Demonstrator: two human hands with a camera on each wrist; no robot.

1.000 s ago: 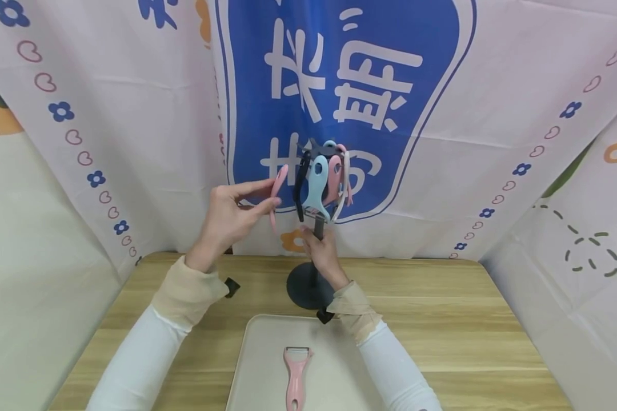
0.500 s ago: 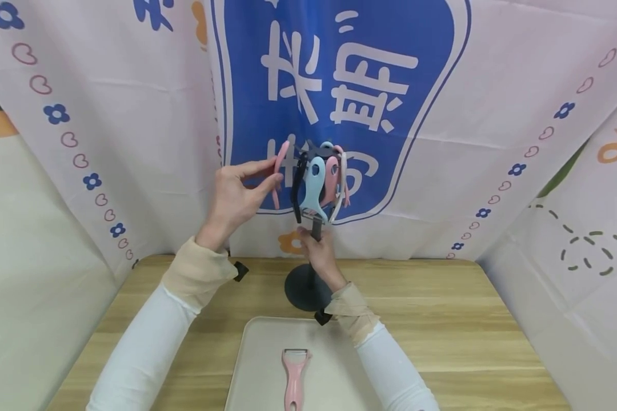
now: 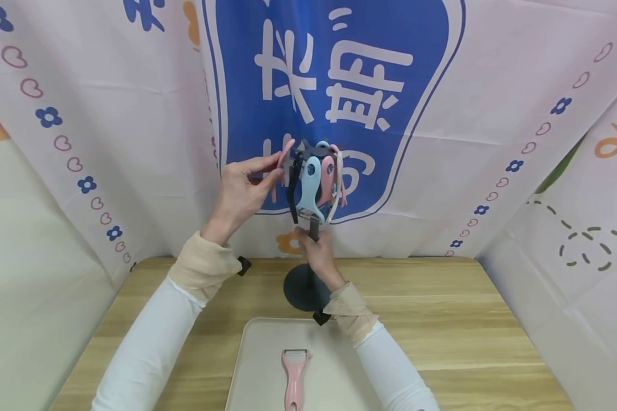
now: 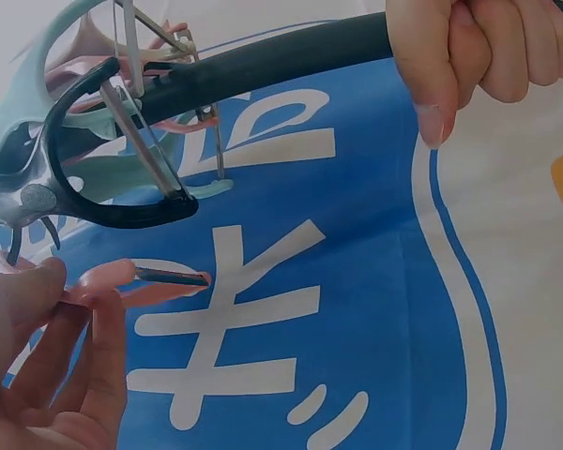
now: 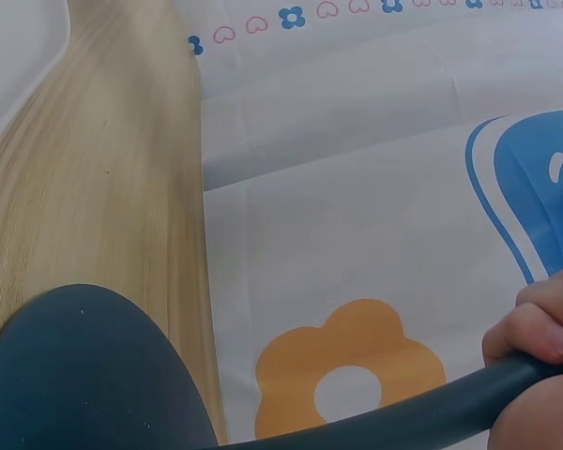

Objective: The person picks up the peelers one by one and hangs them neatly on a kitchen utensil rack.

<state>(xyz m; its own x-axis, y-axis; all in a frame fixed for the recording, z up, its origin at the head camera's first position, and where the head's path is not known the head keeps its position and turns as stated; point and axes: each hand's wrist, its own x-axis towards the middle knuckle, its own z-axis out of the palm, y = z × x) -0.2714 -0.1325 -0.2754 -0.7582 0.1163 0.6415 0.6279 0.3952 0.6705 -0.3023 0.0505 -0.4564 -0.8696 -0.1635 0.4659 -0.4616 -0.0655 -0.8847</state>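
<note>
Beside the top of a dark stand (image 3: 314,229), my left hand (image 3: 244,191) pinches a pink peeler (image 3: 287,149) between thumb and fingers. In the left wrist view, that peeler (image 4: 108,275) is close to a hook below the hanging black peeler (image 4: 122,217); whether it touches the hook, I cannot tell. My right hand (image 3: 320,254) grips the stand's pole under the hanging peelers, and the right wrist view shows its fingers (image 5: 544,333) curled round the pole. Light blue (image 3: 308,185), pink (image 3: 327,171) and white (image 3: 337,188) peelers hang around the stand's top.
The stand's round base (image 3: 300,291) is on the wooden table (image 3: 432,319) near its back edge. In front, a beige tray (image 3: 252,348) bears another pink peeler (image 3: 294,377). A printed cloth (image 3: 416,200) hangs right behind the stand.
My left hand has raised the pink peeler and brought it right, closer to the stand's top. My right hand keeps its grip on the pole.
</note>
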